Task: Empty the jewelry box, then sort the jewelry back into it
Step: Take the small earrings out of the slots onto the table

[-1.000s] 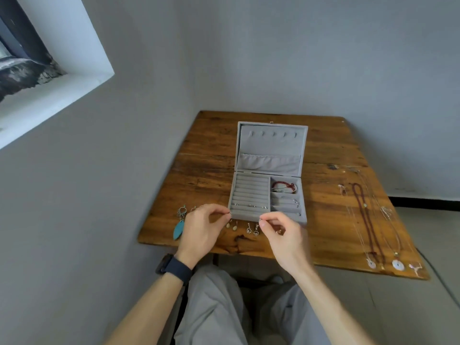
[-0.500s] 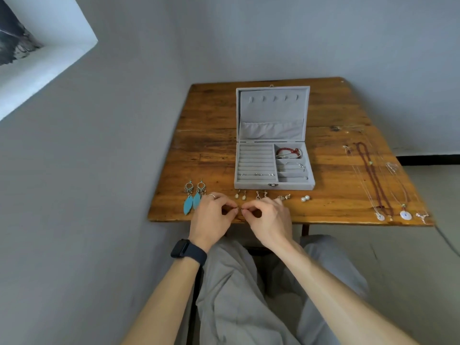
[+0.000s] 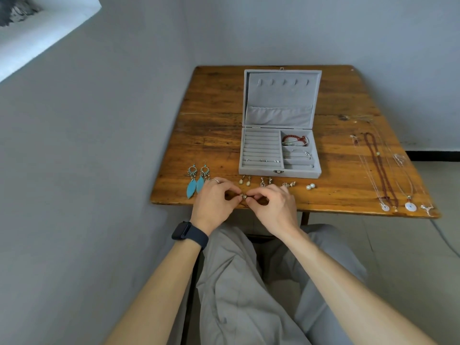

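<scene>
A grey jewelry box (image 3: 256, 171) lies open on the wooden table (image 3: 214, 135), lid up. Its ring rolls hold small rings (image 3: 261, 160); its right compartments hold a red bracelet (image 3: 295, 139) and a silver chain (image 3: 301, 153). My left hand (image 3: 214, 204) and my right hand (image 3: 272, 207) meet at the table's near edge, fingertips pinching one small earring (image 3: 243, 196) between them. Turquoise feather earrings (image 3: 196, 181), cream drop earrings (image 3: 244, 181), further small pairs (image 3: 265, 182) and pearl studs (image 3: 310, 186) lie in a row in front of the box.
Several necklaces (image 3: 380, 170) with pendants are stretched out along the table's right side. A grey wall runs close along the table's left and back edges. My legs in grey trousers are under the near edge. A dark watch is on my left wrist.
The view has tilted so the table sits lower. My hands moved from the box's front edge back to the table's near edge and came together on a small earring.
</scene>
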Demonstrator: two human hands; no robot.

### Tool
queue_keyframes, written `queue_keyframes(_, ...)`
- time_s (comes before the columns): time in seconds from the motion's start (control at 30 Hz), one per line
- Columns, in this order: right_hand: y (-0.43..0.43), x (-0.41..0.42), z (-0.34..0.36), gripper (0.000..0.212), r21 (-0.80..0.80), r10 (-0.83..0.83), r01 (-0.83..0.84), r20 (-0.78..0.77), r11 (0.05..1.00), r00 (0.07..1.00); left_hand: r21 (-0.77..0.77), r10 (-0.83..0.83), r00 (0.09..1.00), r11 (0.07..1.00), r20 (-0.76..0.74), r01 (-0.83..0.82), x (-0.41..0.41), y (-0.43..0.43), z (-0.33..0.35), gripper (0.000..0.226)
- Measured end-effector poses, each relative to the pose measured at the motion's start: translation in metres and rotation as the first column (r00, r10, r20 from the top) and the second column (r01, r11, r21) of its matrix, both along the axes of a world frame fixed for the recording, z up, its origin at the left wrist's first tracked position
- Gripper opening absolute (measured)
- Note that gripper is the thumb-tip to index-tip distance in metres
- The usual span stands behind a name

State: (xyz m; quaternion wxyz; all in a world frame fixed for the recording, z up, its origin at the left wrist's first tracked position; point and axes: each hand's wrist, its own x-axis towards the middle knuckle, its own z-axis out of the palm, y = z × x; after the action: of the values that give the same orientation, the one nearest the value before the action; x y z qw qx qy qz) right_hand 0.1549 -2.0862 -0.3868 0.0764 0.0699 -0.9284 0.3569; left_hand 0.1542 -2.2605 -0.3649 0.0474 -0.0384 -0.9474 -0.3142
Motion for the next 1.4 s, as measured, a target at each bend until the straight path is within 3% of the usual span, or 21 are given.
queue_keyframes(0.23,-0.001,0.001,0.0,0.005,0.021,-0.007,0.008,-0.023,1.0,1.0,-0.028,0.003,1.0,1.0,0.021,-0.002,0.002,0.0,0.002,0.015)
queue_keyframes(0.4,0.0,0.001,-0.001,0.018,0.012,0.01,-0.01,-0.019,1.0,1.0,-0.044,-0.009,1.0,0.999,0.02,0.01,0.002,0.001,0.005,0.015)
queue_keyframes(1.07,0.002,0.002,0.0,0.016,-0.023,0.025,-0.025,0.002,0.999,1.0,-0.087,-0.042,0.998,0.995,0.054,0.047,0.001,-0.002,0.01,0.02)
queue_keyframes(1.23,0.015,-0.001,0.016,0.016,-0.129,0.109,-0.1,0.06,0.987,0.992,-0.133,-0.091,0.987,0.985,0.129,0.108,-0.004,-0.008,0.022,0.024)
queue_keyframes(1.4,0.025,-0.039,0.049,0.015,-0.072,0.094,-0.095,-0.024,0.993,0.995,-0.141,-0.053,0.998,0.988,0.035,0.057,-0.031,-0.001,0.044,0.028)
